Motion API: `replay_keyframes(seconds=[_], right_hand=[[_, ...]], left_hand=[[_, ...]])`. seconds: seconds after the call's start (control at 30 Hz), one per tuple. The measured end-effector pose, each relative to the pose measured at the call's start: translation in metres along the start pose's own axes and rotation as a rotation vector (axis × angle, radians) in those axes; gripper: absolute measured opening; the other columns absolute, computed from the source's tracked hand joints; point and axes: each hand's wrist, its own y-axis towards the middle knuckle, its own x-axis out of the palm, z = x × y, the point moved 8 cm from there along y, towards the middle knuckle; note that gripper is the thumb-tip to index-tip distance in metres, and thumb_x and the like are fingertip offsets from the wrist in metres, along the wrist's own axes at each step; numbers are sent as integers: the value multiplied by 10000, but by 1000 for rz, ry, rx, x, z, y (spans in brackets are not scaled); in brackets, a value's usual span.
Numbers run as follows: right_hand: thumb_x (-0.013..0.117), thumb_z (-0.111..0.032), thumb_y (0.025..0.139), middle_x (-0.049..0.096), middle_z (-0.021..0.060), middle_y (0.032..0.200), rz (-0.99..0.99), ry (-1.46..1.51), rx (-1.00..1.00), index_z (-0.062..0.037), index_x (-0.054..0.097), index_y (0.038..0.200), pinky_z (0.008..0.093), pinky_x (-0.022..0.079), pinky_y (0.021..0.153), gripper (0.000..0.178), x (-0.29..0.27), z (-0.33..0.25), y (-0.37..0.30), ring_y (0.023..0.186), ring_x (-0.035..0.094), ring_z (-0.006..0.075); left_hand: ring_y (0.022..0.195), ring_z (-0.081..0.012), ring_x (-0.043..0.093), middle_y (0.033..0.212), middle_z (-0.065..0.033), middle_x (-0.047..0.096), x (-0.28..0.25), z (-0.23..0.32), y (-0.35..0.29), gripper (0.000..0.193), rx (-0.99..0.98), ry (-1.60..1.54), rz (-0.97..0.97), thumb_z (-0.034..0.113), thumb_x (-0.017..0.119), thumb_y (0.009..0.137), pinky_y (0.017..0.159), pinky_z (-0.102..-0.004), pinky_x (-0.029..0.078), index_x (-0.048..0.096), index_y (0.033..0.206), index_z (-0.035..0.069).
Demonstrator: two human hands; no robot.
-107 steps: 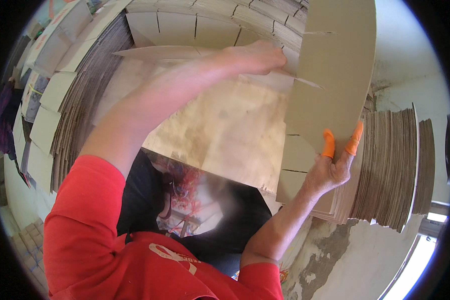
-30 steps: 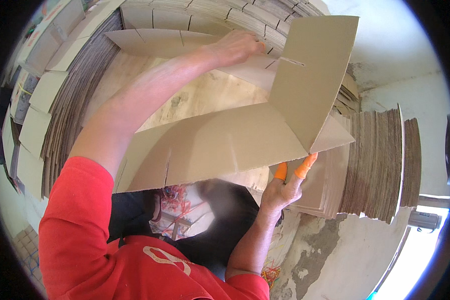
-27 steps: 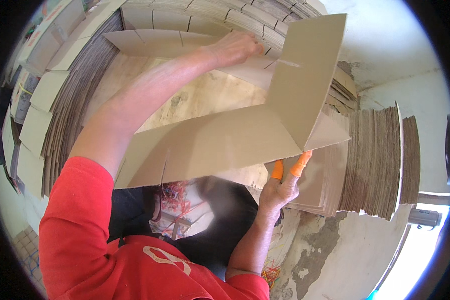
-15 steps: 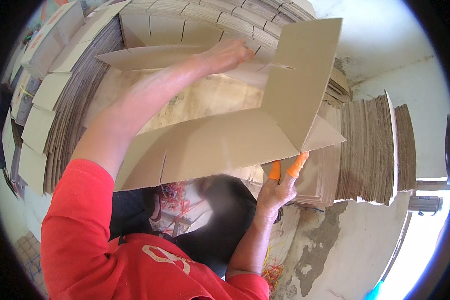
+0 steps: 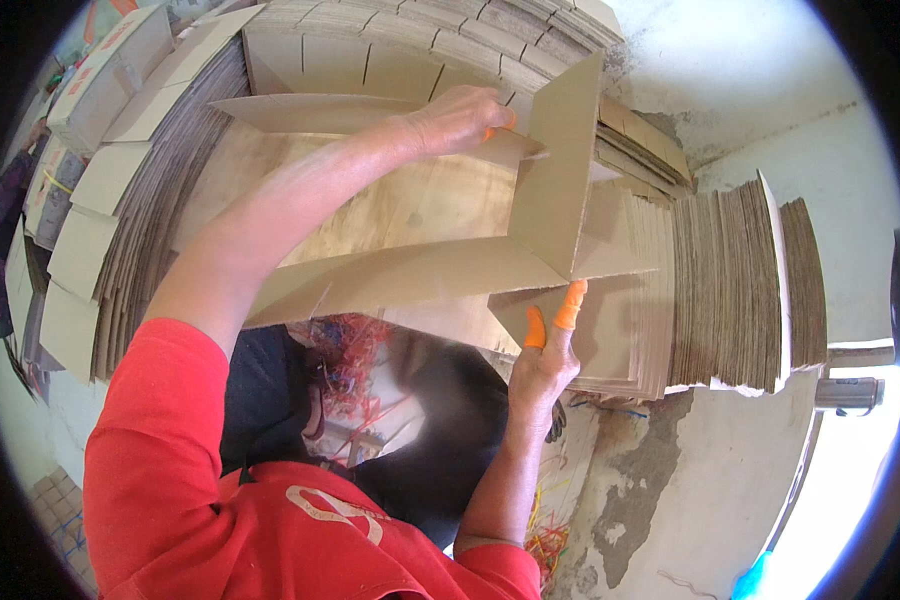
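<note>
Three slotted brown cardboard strips stand on edge before me. The crosswise strip (image 5: pixel 560 150) meets the long near strip (image 5: pixel 400 270) near its right end, forming a cross. My left hand (image 5: pixel 455 120), with an orange finger cover on a fingertip, is closed on the far strip (image 5: pixel 320 112), whose right end reaches the crosswise strip's slot. Below the near joint, my right hand (image 5: pixel 545 370) has its thumb and index finger apart, both in orange covers. That index fingertip touches the lower corner of the joint; its other fingers are partly hidden.
Under the strips lies a pale wooden board (image 5: pixel 410 210). Stacks of cardboard sheets stand on the left (image 5: pixel 160 190), at the back (image 5: pixel 450 40) and on the right (image 5: pixel 725 290). Tangled coloured straps (image 5: pixel 355 350) lie on the floor. A stained wall (image 5: pixel 750 90) rises at the right.
The crosswise strip has come down and left, its slot now meeting the far strip's end. The near strip sits more upright. My right hand has shifted slightly left, thumb and index finger farther apart.
</note>
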Motion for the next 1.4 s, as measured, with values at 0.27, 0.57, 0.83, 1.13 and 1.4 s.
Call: replay_keyframes(seconds=[0.27,0.57,0.83,1.13,1.4], right_hand=[[576,111,807,593,201,798,21,-11,-58,-150,259,1504,339,463,529,809,-11,-14,0,577,562,273],[598,5,800,532,219,581,-257,-219,-69,-72,455,1384,429,473,518,606,25,15,5,510,550,371],[645,-132,849,643,159,854,-297,21,-133,-53,623,1172,445,495,611,334,6,35,23,719,635,359],[764,-285,770,671,164,899,109,-857,54,-28,649,1074,467,490,752,415,-39,167,36,879,626,355],[656,-231,806,676,197,846,92,-544,308,-43,661,952,472,483,709,237,-65,193,58,799,640,366]], left_hand=[[772,-351,619,795,-174,604,-3,13,-6,156,-57,-160,-27,-27,684,739,680,-433,485,640,886,2],[854,-333,639,929,-180,655,30,13,-17,224,-197,-142,-416,-36,633,746,740,-395,502,638,967,-4],[1049,-301,598,1091,-143,640,-82,46,-74,499,-461,-69,-487,259,758,740,907,-394,467,600,1154,30],[953,-363,612,973,-164,649,-96,79,-205,350,-508,90,-682,116,710,764,791,-440,481,624,1099,69],[876,-367,631,930,-174,657,-87,26,-193,328,-393,68,-369,-42,652,736,753,-451,492,641,1052,45]])
